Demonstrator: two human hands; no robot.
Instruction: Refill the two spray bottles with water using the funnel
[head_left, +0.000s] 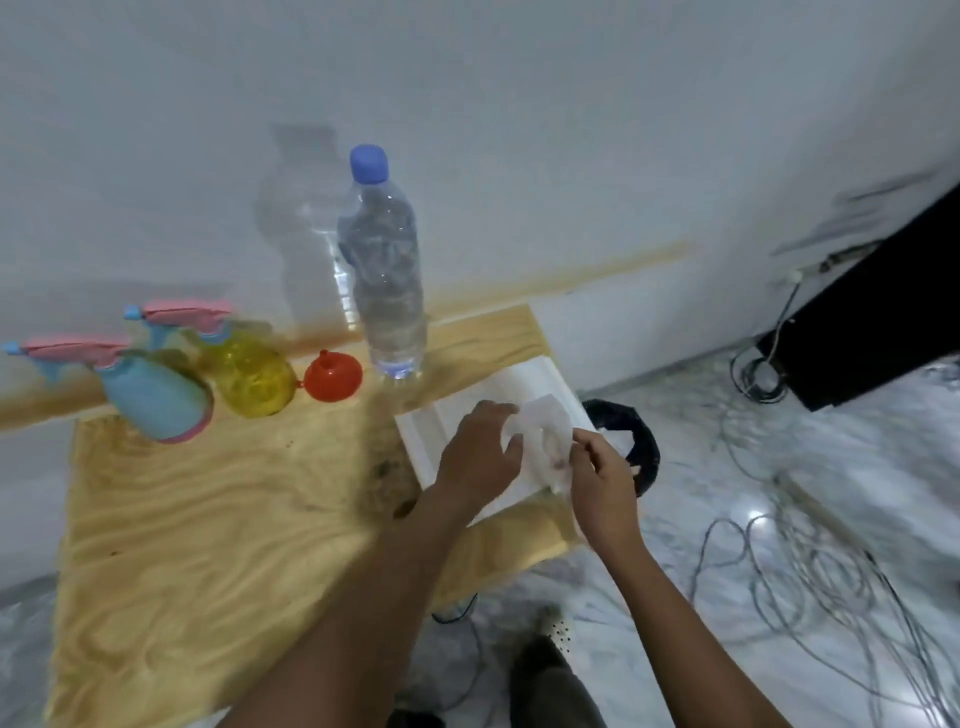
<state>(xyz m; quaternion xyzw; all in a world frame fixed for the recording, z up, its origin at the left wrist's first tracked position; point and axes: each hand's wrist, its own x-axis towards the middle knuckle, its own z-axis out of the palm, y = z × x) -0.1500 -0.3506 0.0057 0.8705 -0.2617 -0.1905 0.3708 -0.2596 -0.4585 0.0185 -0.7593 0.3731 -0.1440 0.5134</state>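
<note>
A blue spray bottle (153, 397) and a yellow spray bottle (252, 374), both with pink trigger heads, stand at the back left of the wooden table (208, 519). Just right of them lies a small red funnel (332, 375). A clear water bottle (387, 275) with a blue cap stands upright behind it. At the table's right side, my left hand (480, 454) and my right hand (602, 480) both hold a crumpled white tissue (545, 441) over a white tissue box (467, 415).
A black bin (641, 447) sits on the marble floor just past the table's right edge. Several loose cables (779, 561) trail over the floor at right. A dark cabinet (883, 312) stands at far right. A white wall rises behind the table.
</note>
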